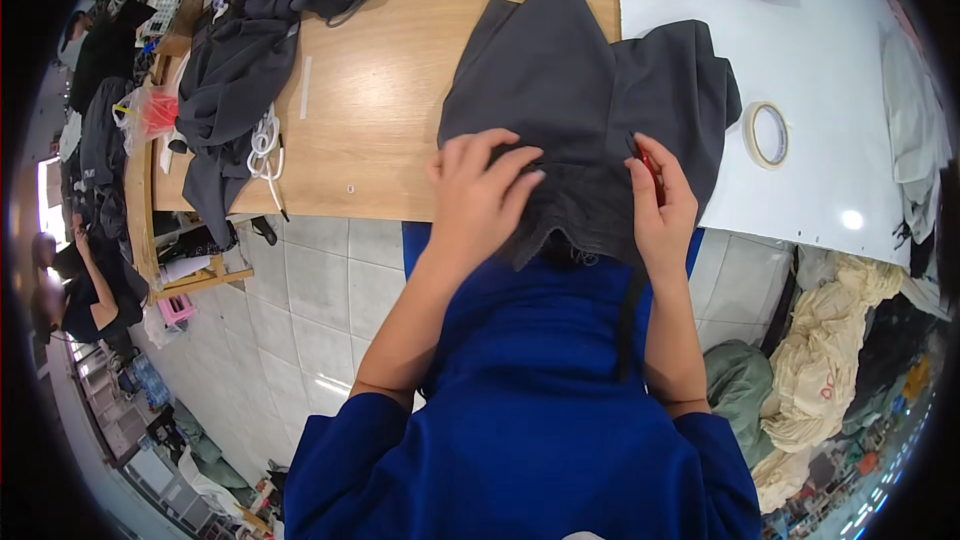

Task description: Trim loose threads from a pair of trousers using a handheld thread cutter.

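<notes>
A pair of dark grey shorts (560, 70) lies across the front edge of the table, legs pointing away from me. Its gathered waistband (575, 215) is nearest my body and hangs over the edge, with loose threads at its rim. My left hand (480, 190) rests over the left side of the waistband, its fingers bent and apart, holding nothing that shows. At the right side of the shorts, my right hand (662, 205) is closed round small red thread snips (650, 168) with a dark tip. The palm hides most of the tool.
A tape roll (767, 135) lies on the white tabletop (830, 60) at right. More dark grey garments (240, 75) and a white cord (264, 148) occupy the wooden table's (370, 120) left side. Cream cloth (825, 370) is heaped below right. Another person (85, 275) is at far left.
</notes>
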`<state>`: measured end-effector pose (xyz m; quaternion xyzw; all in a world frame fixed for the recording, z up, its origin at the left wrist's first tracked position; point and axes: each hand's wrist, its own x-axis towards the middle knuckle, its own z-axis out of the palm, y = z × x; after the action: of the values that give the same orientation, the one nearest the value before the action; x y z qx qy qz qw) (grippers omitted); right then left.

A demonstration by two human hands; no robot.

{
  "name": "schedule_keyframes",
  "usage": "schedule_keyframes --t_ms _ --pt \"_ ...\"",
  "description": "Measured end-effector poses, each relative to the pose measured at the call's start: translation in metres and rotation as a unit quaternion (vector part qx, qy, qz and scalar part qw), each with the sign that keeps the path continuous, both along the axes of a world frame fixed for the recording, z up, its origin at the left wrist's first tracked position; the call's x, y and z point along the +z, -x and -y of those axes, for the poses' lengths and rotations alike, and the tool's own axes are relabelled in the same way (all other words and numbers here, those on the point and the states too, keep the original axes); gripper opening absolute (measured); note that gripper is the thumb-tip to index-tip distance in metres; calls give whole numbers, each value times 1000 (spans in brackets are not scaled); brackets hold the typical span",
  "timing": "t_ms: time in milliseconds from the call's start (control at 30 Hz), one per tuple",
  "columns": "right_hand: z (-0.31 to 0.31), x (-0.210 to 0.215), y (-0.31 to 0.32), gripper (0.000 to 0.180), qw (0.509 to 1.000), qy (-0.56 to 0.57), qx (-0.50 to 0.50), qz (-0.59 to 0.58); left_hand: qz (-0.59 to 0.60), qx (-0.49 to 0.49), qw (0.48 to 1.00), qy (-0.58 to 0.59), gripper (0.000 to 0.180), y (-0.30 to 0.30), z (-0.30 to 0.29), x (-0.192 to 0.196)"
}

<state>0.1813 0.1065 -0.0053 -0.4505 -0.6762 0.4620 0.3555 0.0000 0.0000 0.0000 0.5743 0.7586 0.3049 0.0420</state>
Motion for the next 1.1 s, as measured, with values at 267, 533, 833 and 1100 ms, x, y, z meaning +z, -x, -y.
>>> schedule_keyframes --t_ms 267,533,833,1100 --pt "6 4 -16 24 995 -57 48 65 -29 -40 998 39 17 -24 -27 -13" --pt "8 0 -18 25 973 -187 53 125 166 -58 981 79 9 -26 -26 -10" --pt "5 16 -13 24 958 -238 63 147 102 -50 992 -51 12 -33 -25 -6" --pt "9 19 -13 23 961 -230 56 141 60 -60 992 -95 13 -35 -26 -8"
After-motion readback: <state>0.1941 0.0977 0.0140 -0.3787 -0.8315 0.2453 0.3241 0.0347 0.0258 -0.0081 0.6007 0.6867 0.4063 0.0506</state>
